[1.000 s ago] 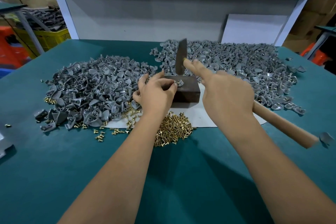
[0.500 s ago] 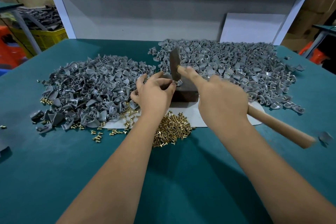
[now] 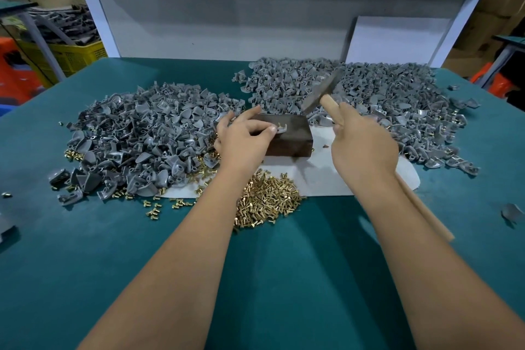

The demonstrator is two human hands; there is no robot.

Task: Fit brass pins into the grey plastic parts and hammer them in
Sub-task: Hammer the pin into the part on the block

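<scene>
A dark metal block [image 3: 292, 136] sits on a white sheet [image 3: 321, 179] at the table's middle. My left hand [image 3: 244, 139] pinches a small grey plastic part [image 3: 279, 129] with a brass pin in it on the block's top. My right hand [image 3: 363, 142] grips the wooden handle of a hammer; the hammer head [image 3: 321, 91] is lifted up and to the right of the block, tilted. A heap of loose brass pins [image 3: 267, 202] lies just in front of the block.
A big pile of grey parts [image 3: 136, 139] lies to the left, another pile [image 3: 369, 94] behind and to the right. Stray pins [image 3: 153, 207] dot the green table [image 3: 85, 264]. A white panel [image 3: 397, 40] leans against the back wall.
The hammer head has swung up and to the right, away from the part on the block. My left hand stays pinching the part on the block.
</scene>
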